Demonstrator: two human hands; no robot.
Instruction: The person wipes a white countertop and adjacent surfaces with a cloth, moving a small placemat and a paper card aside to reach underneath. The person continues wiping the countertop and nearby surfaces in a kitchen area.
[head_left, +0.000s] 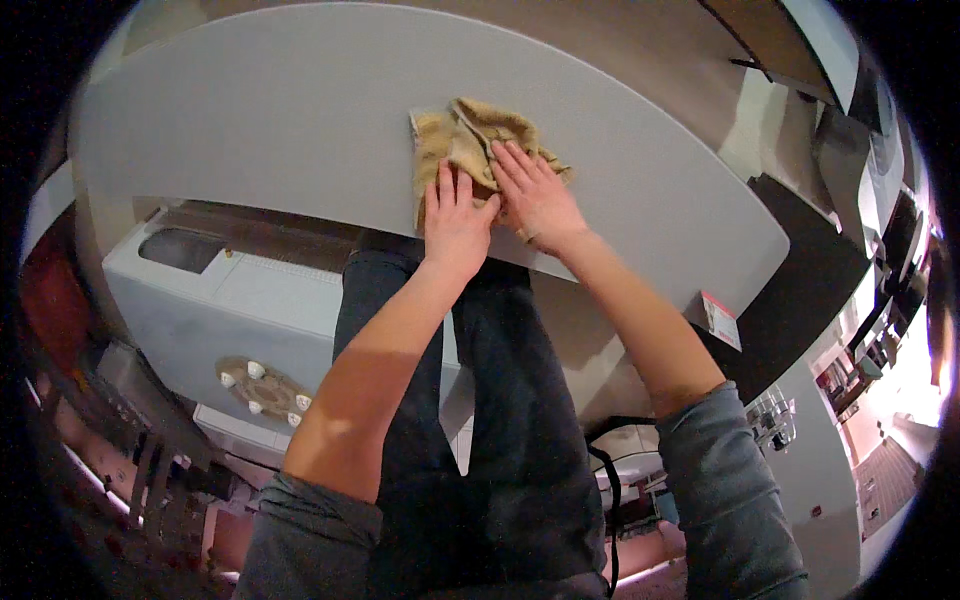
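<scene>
A crumpled yellow-tan cloth lies on a long grey-white tabletop with a curved far edge. My left hand rests on the lower left part of the cloth, fingers slightly spread. Flat on its right part lies my right hand, fingers pointing up and to the left. The two thumbs are close together near the cloth's lower edge. Neither hand is plainly closed around the fabric; what lies under the palms is hidden.
A white cabinet-like unit stands below left. Near it several white cups sit on a brown oval tray. A small card with red and white print stands by the tabletop's right end, beside a black surface. A wire rack is at right.
</scene>
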